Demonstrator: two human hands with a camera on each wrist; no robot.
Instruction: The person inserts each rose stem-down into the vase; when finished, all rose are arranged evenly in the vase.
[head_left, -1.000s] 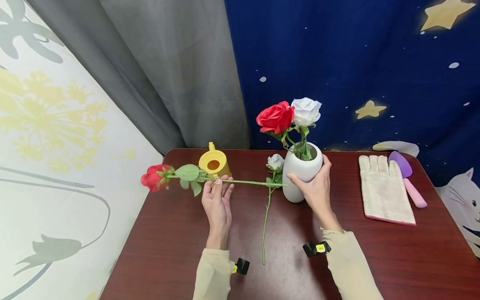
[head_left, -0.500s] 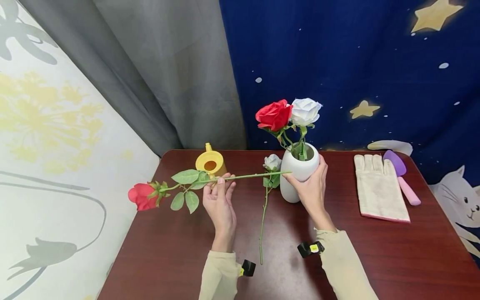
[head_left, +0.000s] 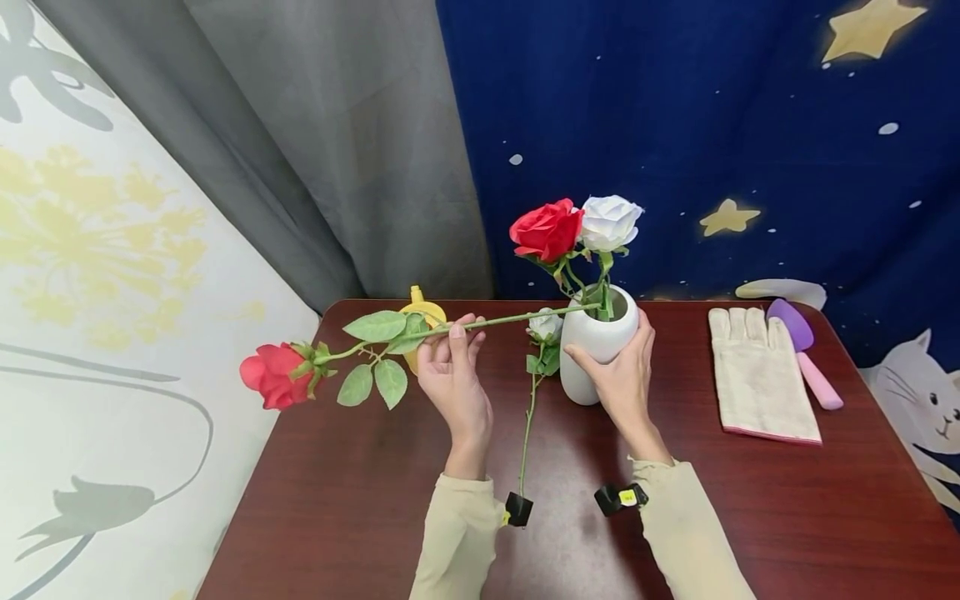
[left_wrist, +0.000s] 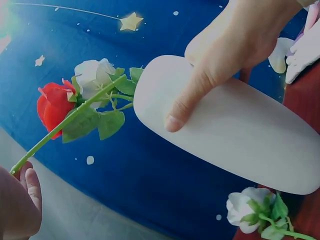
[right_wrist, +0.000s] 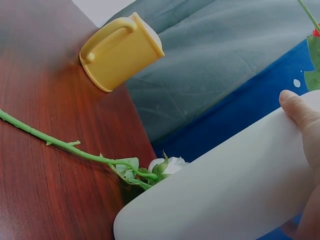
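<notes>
In the head view my left hand (head_left: 459,383) pinches the stem of a red rose (head_left: 277,377), held nearly level with its bloom out to the left. The stem's cut end lies over the mouth of a white vase (head_left: 596,350). My right hand (head_left: 626,383) grips the vase's right side, thumb across the front, as the left wrist view also shows. Another red rose (head_left: 547,231) and a white rose (head_left: 611,223) stand in the vase. A second white rose (head_left: 544,327) lies on the table, left of the vase.
A yellow watering can (right_wrist: 120,52) stands at the back left, partly behind the held rose in the head view. To the right lie a cream glove (head_left: 763,383) and a purple trowel with a pink handle (head_left: 817,379). Curtains hang behind the table (head_left: 337,500).
My left hand has moved right and up, bringing the rose's stem end from the vase's front up to its mouth. My right hand keeps its grip on the vase.
</notes>
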